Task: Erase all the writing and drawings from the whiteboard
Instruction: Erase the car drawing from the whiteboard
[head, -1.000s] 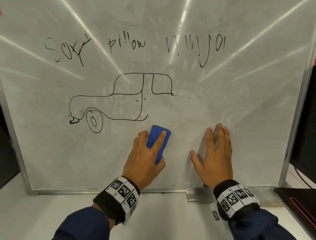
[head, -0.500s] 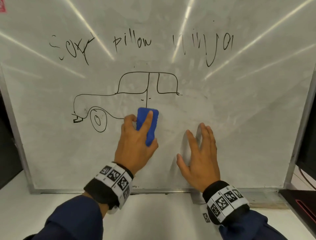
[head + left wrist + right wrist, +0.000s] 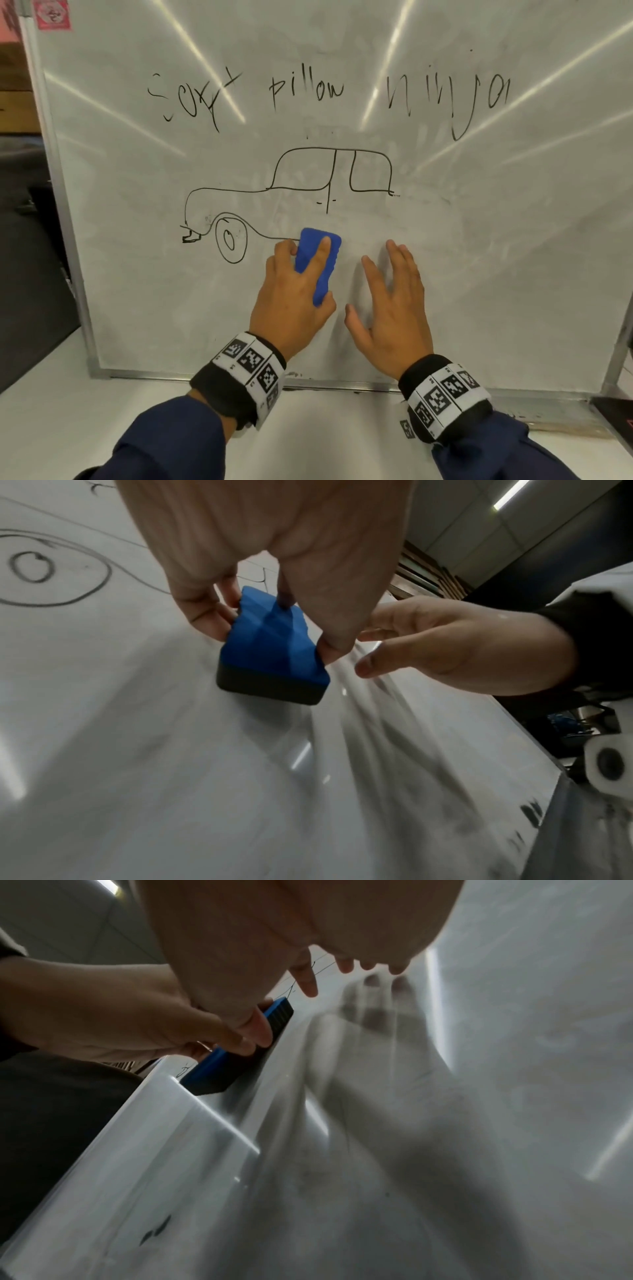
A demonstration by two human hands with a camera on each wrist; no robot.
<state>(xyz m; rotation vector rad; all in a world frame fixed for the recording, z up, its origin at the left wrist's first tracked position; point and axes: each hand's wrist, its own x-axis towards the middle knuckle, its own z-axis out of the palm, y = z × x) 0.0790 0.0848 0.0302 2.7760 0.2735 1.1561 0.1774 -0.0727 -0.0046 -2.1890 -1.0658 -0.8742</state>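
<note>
The whiteboard [image 3: 513, 274] stands upright, its words above the car drawing [image 3: 291, 202] and bare board stretching right to its frame. The left hand [image 3: 291, 308] grips the eraser [image 3: 318, 263] at the car's lower line; just right, the right hand [image 3: 394, 308] lies flat, fingers straight, holding nothing.

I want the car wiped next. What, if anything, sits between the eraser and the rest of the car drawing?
Nothing visible: the eraser, held by the left hand, already touches the car drawing at its lower line.
</note>
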